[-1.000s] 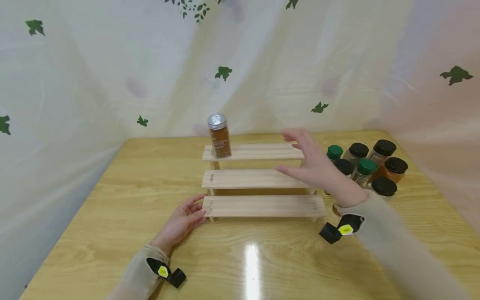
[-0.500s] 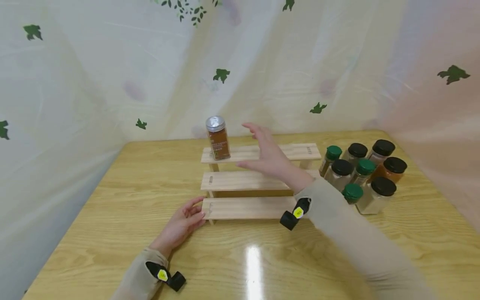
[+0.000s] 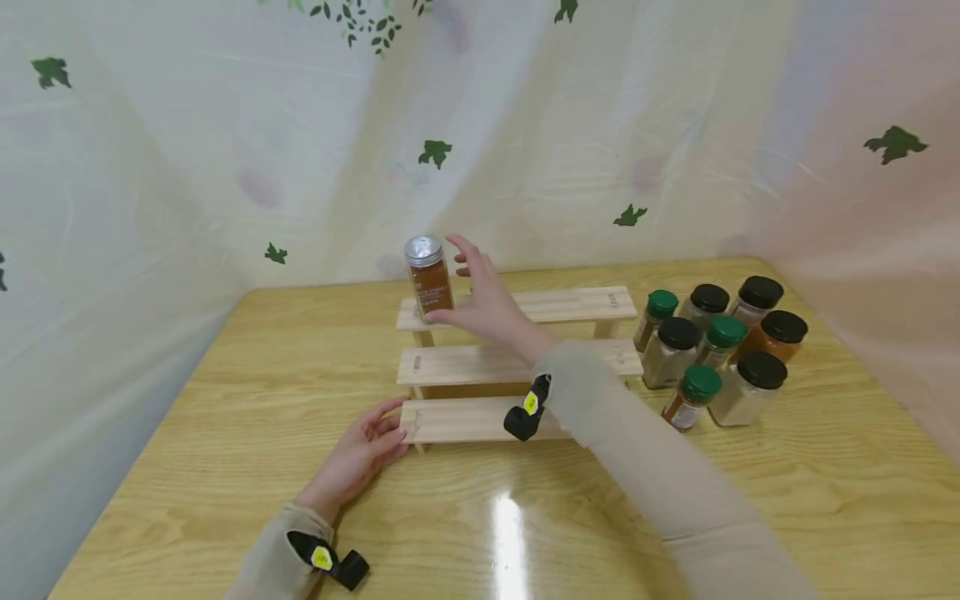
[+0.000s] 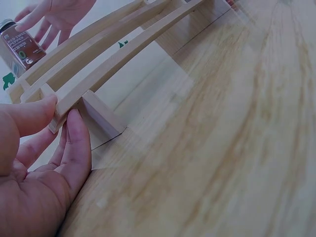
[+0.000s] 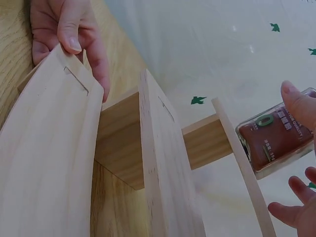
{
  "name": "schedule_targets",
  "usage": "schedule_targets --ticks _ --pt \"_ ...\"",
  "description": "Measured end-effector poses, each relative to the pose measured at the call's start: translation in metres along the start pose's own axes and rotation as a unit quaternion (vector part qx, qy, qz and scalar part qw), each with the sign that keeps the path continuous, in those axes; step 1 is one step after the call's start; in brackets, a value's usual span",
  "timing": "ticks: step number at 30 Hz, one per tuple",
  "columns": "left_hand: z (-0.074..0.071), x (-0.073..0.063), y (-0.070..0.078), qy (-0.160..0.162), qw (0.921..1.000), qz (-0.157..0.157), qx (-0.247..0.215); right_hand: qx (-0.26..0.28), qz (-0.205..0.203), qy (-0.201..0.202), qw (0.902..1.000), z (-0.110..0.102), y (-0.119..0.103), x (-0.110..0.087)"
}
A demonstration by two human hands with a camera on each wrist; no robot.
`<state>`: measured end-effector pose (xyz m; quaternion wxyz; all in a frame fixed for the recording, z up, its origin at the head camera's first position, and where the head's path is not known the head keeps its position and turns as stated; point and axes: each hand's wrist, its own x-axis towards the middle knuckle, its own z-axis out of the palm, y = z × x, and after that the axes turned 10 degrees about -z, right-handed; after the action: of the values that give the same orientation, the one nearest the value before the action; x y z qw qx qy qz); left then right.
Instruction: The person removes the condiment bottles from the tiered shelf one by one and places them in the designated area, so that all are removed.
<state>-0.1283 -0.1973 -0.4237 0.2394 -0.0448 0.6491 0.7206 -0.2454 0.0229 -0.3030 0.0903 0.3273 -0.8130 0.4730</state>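
Observation:
A three-tier wooden spice rack (image 3: 457, 421) stands on the table. My left hand (image 3: 356, 457) pinches the left end of its lowest shelf, thumb above and fingers beneath, as the left wrist view shows. On the left end of the top shelf is an upright glass spice jar (image 3: 431, 287) of red-brown powder with a silver lid; its label reads "red sweet pepper". My right hand (image 3: 491, 307) is spread at the jar's right side. In the right wrist view the thumb overlaps the jar (image 5: 269, 140), while the other fingers are apart from it; contact is unclear.
Several spice jars stand grouped right of the rack, some with black lids (image 3: 762, 369) and some with green lids (image 3: 701, 382). A pale curtain (image 3: 525, 167) with green leaf prints hangs behind the wooden table (image 3: 247, 400).
My right hand has moved left from near the grouped jars, across the rack, to the silver-lidded spice jar. My left hand has stayed at the lowest shelf's end.

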Motion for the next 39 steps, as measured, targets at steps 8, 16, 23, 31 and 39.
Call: schedule_targets --ticks 8,16,23,31,39 --pt "0.000 -0.001 -0.002 -0.005 1.0000 0.006 -0.003 0.024 -0.010 0.012 0.9996 0.009 -0.003 0.004" --pt "-0.001 -0.002 -0.002 -0.009 0.9999 0.006 -0.004 0.014 -0.027 0.037 0.9988 0.018 -0.004 0.006" --pt "0.001 -0.001 -0.001 -0.004 0.9999 0.003 -0.009 -0.020 -0.028 0.069 0.9970 0.026 -0.003 0.006" --pt "0.001 0.000 -0.001 -0.001 1.0000 0.005 -0.005 -0.040 -0.023 0.088 0.9951 0.030 -0.004 0.004" --pt "0.001 0.001 -0.002 0.003 1.0000 -0.001 -0.004 -0.058 -0.038 0.096 0.9929 0.033 -0.004 -0.002"
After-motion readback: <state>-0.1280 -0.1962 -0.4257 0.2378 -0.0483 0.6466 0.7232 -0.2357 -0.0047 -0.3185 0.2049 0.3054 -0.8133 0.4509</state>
